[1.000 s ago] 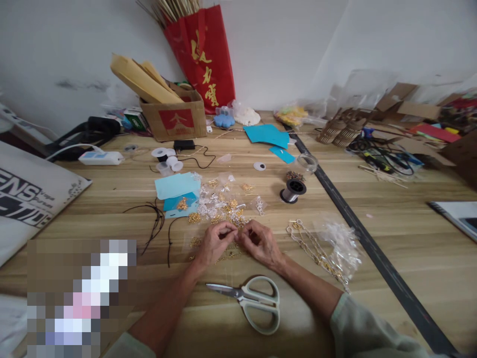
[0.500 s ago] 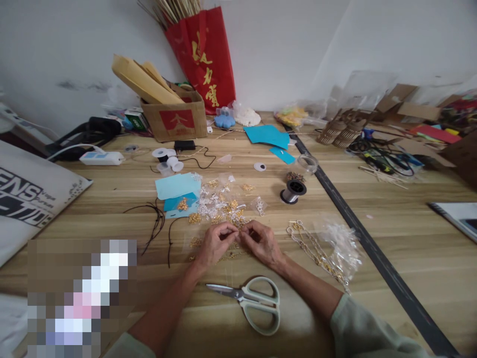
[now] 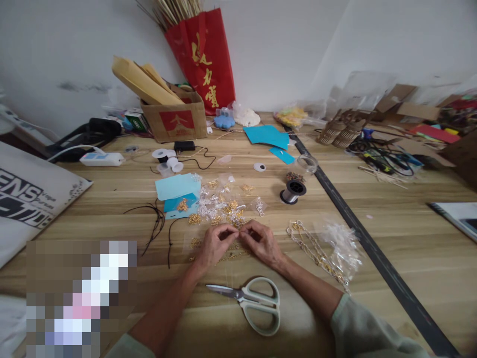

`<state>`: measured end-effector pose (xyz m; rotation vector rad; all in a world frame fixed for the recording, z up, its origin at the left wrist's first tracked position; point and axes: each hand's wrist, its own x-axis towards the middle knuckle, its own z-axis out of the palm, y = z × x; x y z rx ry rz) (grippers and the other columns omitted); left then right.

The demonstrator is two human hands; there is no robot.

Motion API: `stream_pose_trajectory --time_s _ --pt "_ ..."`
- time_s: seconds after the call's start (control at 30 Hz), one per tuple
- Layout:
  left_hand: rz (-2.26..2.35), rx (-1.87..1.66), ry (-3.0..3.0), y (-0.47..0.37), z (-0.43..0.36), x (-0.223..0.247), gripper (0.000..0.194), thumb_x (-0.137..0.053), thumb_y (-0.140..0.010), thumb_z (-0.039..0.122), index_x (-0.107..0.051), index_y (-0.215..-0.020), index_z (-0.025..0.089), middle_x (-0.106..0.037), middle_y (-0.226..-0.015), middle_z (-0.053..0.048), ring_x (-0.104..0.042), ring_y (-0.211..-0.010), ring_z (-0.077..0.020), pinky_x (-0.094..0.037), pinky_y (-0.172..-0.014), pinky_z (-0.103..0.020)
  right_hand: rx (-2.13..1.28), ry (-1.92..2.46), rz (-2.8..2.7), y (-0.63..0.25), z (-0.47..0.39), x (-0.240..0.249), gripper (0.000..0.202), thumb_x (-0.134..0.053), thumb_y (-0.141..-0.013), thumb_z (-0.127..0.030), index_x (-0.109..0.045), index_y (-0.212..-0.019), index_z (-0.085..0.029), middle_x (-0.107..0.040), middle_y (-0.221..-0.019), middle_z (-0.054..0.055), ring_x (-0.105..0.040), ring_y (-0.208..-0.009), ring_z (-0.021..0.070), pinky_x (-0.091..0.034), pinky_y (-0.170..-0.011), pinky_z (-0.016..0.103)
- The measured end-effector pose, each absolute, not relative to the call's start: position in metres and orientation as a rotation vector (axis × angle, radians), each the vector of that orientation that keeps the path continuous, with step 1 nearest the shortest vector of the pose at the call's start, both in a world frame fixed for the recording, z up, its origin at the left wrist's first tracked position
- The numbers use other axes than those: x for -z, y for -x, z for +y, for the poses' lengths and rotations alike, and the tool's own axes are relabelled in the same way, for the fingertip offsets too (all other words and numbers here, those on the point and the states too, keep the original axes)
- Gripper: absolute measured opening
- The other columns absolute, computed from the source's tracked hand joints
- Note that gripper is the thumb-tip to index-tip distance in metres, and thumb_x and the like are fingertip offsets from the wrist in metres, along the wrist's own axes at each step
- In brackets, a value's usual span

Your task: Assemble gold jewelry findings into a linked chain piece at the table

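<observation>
My left hand [image 3: 219, 243] and my right hand [image 3: 261, 243] meet fingertip to fingertip over the wooden table, both closed in a pinch. Whatever sits between the fingertips is too small to make out. Just beyond them lies a spread of gold and silver jewellery findings [image 3: 233, 208], some in small clear bags. A gold chain [image 3: 231, 256] runs on the table beneath my hands. Closer to me rest scissors [image 3: 261, 303] with pale handles, blades pointing left. To the right are gold and silver chains [image 3: 313, 251] beside a heap of clear plastic bags [image 3: 342, 248].
A spool of wire [image 3: 293, 192] stands at the right, near a clear jar [image 3: 306, 164]. Blue cards [image 3: 178, 186] and black cords [image 3: 152, 223] lie to the left. A cardboard box [image 3: 175, 119] and a red bag [image 3: 208, 59] stand at the back.
My hands stay pinched together in nearly the same place, with only a very slight shift of the fingers. Nothing else on the table has moved.
</observation>
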<state>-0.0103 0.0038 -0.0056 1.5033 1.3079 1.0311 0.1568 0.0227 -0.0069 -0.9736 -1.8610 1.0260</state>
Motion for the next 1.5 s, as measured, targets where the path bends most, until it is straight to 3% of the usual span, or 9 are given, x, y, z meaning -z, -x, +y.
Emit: stream_pose_trajectory --time_s 1.5 --pt "1.324 -1.054 -1.426 0.0124 0.0063 0.0080 0.013 -0.060 -0.076 0.026 -0.067 -0.075 0.014 -0.065 -0.070 -0.002 -0.057 -0.066 -0.0136 -0.044 -0.062 -0.022 -1.002 0.993 -1.830 -0.1573 0.0226 0.0064 0.012 -0.054 -0.082 -0.025 -0.057 -0.075 -0.015 -0.055 -0.064 0.000 -0.047 -0.053 0.0091 -0.037 -0.047 0.019"
